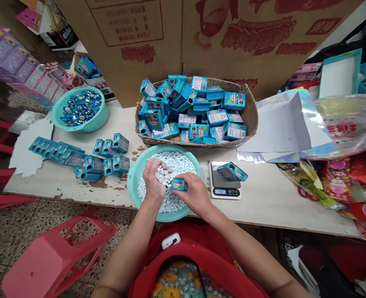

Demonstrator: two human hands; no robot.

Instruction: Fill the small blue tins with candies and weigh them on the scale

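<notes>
A teal basin (132, 182) full of small white candies (181, 162) stands at the table's front edge. Over it, my left hand (154, 180) is cupped around a heap of the white candies. My right hand (195, 191) grips a small blue box (178, 184) between thumb and fingers, its end close against the candies in my left palm. To the right, a white digital scale (226, 193) carries another blue box (232, 171) lying tilted on its plate. Behind the basin, an open cardboard tray (251, 120) holds a pile of blue boxes (198, 130).
Blue boxes (94, 164) stand grouped on the left of the table. Behind them is a teal bowl (86, 124) of blue and silver lids. Large cartons (158, 62) rise at the back. Papers (278, 124) and packaging lie right; a red stool (46, 260) is lower left.
</notes>
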